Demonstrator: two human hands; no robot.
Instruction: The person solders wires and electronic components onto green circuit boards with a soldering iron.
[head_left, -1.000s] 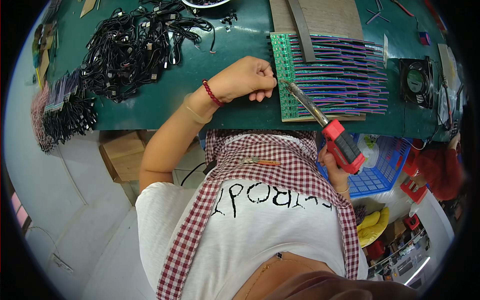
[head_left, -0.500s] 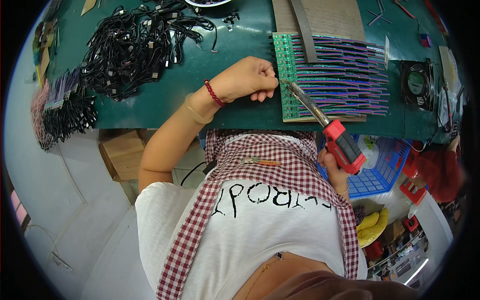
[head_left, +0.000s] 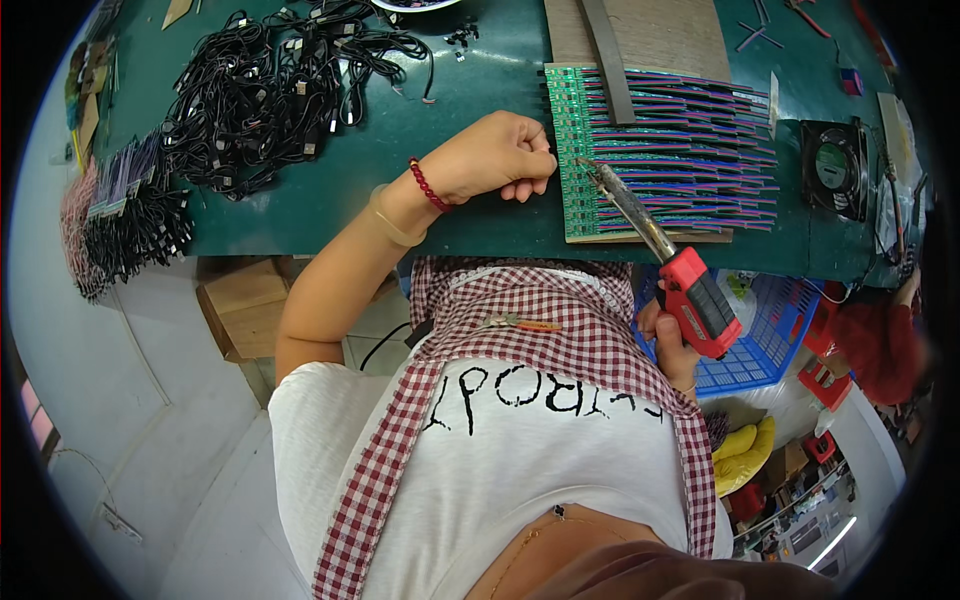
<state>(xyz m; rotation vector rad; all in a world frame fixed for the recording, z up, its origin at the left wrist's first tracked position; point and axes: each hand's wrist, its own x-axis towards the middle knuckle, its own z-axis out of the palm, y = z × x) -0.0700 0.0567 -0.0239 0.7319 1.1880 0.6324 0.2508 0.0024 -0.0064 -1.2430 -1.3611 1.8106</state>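
My left hand (head_left: pixel 500 160) is closed in a pinch at the left edge of a green circuit board panel (head_left: pixel 575 200). Whatever its fingertips hold is hidden or too small to make out. Rows of black, red and blue wires (head_left: pixel 690 160) run from the panel to the right. Below the table edge, my right hand (head_left: pixel 672 345) grips a red and black soldering iron (head_left: pixel 700 305). Its metal barrel slants up and left, with the tip over the panel close to my left fingertips; whether the tip touches the board I cannot tell.
A flat metal bar (head_left: pixel 606 60) lies across the wires and a wooden board (head_left: pixel 670 35). Tangled black USB cables (head_left: pixel 260 100) cover the table's left. A small black fan (head_left: pixel 834 170) stands at the right. Below the table are a blue basket (head_left: pixel 745 370) and a cardboard box (head_left: pixel 245 310).
The soldering iron has shifted a little right, its tip farther from the panel's left edge. My right hand moved with it. My left hand stays in place.
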